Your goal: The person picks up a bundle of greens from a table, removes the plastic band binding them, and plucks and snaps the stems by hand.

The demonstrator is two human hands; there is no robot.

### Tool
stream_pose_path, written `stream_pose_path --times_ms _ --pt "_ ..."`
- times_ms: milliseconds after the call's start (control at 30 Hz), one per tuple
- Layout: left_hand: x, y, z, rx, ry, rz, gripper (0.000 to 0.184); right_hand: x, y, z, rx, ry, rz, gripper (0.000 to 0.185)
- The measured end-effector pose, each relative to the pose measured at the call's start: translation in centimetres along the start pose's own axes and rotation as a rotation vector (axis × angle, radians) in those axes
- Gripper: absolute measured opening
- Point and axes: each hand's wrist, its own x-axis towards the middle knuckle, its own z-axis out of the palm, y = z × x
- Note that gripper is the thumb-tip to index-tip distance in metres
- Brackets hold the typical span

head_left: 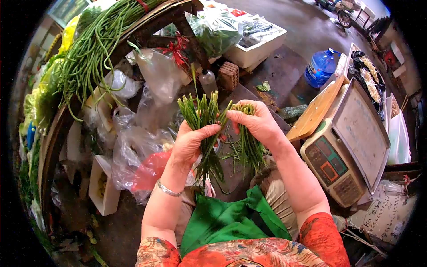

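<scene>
My left hand (189,139) is closed around a bunch of long green stems (200,111), cut ends up and dark leaves hanging below. A second bunch of green stems (250,149) is gripped in my right hand (255,121), its pale cut ends level with the thumb. Both bunches are upright in front of my body, over my lap. My right thumb and fingertips are close to the left bunch, near a stem between the two hands; whether they pinch it I cannot tell. A green apron (231,220) covers my lap.
At the left, long beans (100,53) lie on a curved stand. Clear plastic bags (133,147) and a white foam box (103,184) are below it. A weighing scale (329,167) with a wooden board (318,109) stands right. Beyond are a blue water jug (321,67) and a foam crate (255,55).
</scene>
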Motion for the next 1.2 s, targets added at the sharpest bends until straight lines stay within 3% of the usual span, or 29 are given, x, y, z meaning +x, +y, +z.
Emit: stream_pose_path --times_ms 533,733,800,867,1000,1200 --pt "0.4 0.3 -0.8 0.099 0.068 -0.049 0.026 -0.6 -1.5 -0.4 -0.102 -0.081 0.104 0.011" --pt "0.4 0.5 -1.3 0.140 0.100 -0.023 0.025 -0.6 -1.7 -1.2 -0.059 -0.033 0.096 0.008" --pt "0.4 0.8 -1.9 0.144 0.124 -0.019 0.024 -0.6 -1.9 -1.7 -0.010 0.077 0.063 0.010" --pt "0.4 1.1 -2.4 0.128 0.225 0.031 0.023 -0.5 -1.6 -2.2 -0.054 0.136 0.029 0.014" --pt "0.2 1.0 -2.0 0.103 0.191 0.009 0.021 -0.6 -1.5 -1.7 -0.208 0.145 0.021 0.020" --pt "0.0 0.2 0.2 0.061 0.042 -0.008 0.031 -0.2 -1.0 0.7 0.115 0.039 0.002 0.018"
